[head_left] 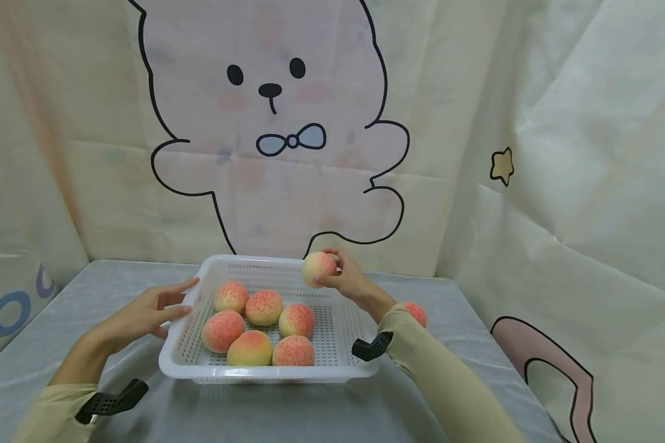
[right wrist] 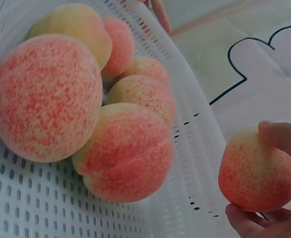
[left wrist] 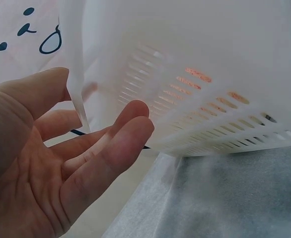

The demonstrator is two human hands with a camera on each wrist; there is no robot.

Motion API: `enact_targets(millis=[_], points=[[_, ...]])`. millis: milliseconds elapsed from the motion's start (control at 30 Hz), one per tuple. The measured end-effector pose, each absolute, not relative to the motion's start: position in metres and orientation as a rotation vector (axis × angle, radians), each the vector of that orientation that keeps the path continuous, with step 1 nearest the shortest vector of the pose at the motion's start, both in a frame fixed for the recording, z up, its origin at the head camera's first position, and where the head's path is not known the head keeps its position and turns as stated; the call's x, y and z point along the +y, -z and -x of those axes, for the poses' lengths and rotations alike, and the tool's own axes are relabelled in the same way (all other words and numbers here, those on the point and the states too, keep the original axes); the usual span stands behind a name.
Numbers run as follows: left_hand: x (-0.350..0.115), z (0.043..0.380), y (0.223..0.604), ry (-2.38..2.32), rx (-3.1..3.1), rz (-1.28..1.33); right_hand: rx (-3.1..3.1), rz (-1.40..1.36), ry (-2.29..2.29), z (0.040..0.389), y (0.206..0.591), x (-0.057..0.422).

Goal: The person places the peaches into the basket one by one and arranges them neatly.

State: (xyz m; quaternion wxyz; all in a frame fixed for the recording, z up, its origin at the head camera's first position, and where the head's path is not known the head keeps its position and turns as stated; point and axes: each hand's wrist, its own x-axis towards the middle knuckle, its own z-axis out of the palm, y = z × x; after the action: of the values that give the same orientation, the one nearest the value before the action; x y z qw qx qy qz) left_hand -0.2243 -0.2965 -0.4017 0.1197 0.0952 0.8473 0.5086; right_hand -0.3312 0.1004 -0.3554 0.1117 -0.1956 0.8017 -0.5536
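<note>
A white perforated plastic basket (head_left: 332, 371) holds several pink-and-yellow peaches (head_left: 263, 307) grouped toward its left and middle. My left hand (head_left: 144, 311) is at the basket's left side, with thumb and fingers on the rim; in the left wrist view this hand (left wrist: 61, 153) pinches the rim, and its other fingers extend loosely beside the wall. Above the basket's far right corner, my right hand (head_left: 351, 280) holds one peach (head_left: 318, 269) between thumb and fingers. The right wrist view shows that held peach (right wrist: 259, 171) just outside the rim, apart from the peaches inside.
Another peach (head_left: 415, 312) lies on the grey cloth-covered table (head_left: 443, 301) right of the basket, partly hidden by my right sleeve. A curtain (head_left: 465, 92) with a cartoon bear hangs behind the table, and more curtain flanks both sides.
</note>
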Motion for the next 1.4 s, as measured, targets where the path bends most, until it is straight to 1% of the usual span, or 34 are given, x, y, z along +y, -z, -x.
enact_targets(millis=[367,700,967,1167,1400], points=[[-0.298,0.224,0.402,-1.503,2.456,-0.299,2.502,0.422,1.336,0.335,0.365,0.088],[-0.299,0.224,0.404,-1.534,2.438,-0.340,2.595,0.421,1.151,0.333,0.365,0.079],[-0.297,0.222,0.402,-1.525,2.438,-0.321,2.656,0.355,1.060,0.328,0.366,0.079],[-0.296,0.223,0.403,-1.524,2.444,-0.308,2.733,0.284,0.899,0.325,0.365,0.081],[-0.295,0.223,0.405,-1.527,2.462,-0.290,2.874,0.345,0.613,0.327,0.362,0.078]])
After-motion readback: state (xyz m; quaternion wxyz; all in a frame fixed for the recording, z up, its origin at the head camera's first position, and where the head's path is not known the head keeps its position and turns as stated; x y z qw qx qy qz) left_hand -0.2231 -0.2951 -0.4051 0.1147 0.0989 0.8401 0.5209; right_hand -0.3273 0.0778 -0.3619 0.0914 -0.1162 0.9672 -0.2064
